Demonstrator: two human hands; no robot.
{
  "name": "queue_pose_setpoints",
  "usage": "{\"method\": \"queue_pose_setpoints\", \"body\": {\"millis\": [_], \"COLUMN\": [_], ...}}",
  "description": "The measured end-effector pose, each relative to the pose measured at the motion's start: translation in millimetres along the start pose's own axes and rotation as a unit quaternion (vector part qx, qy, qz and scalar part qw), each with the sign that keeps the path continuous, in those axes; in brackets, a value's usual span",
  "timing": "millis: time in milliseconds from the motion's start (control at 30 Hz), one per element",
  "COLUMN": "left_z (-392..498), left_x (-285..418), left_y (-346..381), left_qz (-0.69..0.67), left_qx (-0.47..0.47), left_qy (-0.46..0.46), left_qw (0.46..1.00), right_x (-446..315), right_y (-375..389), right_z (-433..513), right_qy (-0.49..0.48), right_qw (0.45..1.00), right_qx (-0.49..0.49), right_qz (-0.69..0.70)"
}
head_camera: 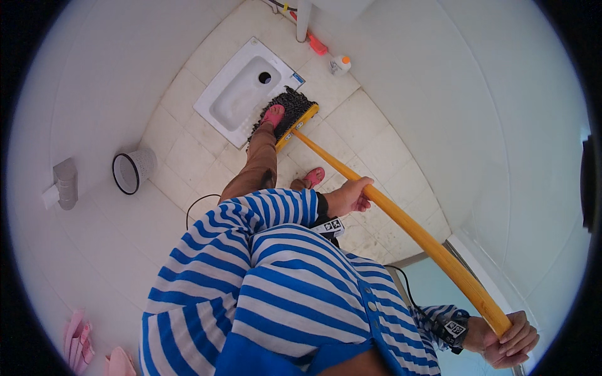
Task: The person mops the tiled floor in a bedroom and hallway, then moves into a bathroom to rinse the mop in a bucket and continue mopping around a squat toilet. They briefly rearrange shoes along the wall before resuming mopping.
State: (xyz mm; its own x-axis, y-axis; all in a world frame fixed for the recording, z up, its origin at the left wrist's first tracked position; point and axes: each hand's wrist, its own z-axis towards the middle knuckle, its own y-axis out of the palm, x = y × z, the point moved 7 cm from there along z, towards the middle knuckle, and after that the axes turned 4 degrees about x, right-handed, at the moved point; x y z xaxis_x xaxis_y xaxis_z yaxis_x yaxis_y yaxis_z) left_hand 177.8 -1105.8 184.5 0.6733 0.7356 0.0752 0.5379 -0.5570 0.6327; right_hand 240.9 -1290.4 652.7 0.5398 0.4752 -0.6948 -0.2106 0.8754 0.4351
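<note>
A mop with a yellow wooden handle [416,230] runs slantwise across the view. Its dark string head [294,101], under a yellow clamp bar, lies on the floor over the near right edge of a white squat toilet pan [230,96]. My left hand [350,196] is closed around the middle of the handle. At the handle's upper end, low on the right, my right hand [512,340] grips it. One foot in a pink sandal [273,115] is over the mop strands; the other pink sandal [314,176] is on the tiles to the right of the handle's base line.
A white bottle with an orange cap [339,65] and a red brush [318,45] are by the far wall, near a white pipe [303,21]. A wastebasket [134,171] and a paper holder [66,183] are at left. Pink cloths [78,340] hang at lower left.
</note>
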Motion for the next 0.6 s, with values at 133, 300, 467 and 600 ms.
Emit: {"method": "queue_pose_setpoints", "body": {"millis": [133,300,467,600], "left_z": [-7,-15,-18,-15], "left_x": [1,7,10,3], "left_y": [-1,-2,0,-3], "left_qz": [-0.014,-0.002,0.007,0.017], "left_qx": [-0.008,-0.006,-0.019,-0.022], "left_qy": [0.019,0.044,0.027,0.003], "left_qw": [1.000,0.999,0.999,1.000], "right_x": [-1,12,16,8], "right_y": [9,27,37,31], "right_z": [-1,-4,-5,-8], "right_qy": [-0.004,-0.012,-0.013,-0.008], "right_qw": [0.999,0.999,1.000,1.000], "right_qx": [-0.035,-0.036,-0.010,-0.010], "right_qz": [-0.003,-0.018,-0.012,-0.028]}}
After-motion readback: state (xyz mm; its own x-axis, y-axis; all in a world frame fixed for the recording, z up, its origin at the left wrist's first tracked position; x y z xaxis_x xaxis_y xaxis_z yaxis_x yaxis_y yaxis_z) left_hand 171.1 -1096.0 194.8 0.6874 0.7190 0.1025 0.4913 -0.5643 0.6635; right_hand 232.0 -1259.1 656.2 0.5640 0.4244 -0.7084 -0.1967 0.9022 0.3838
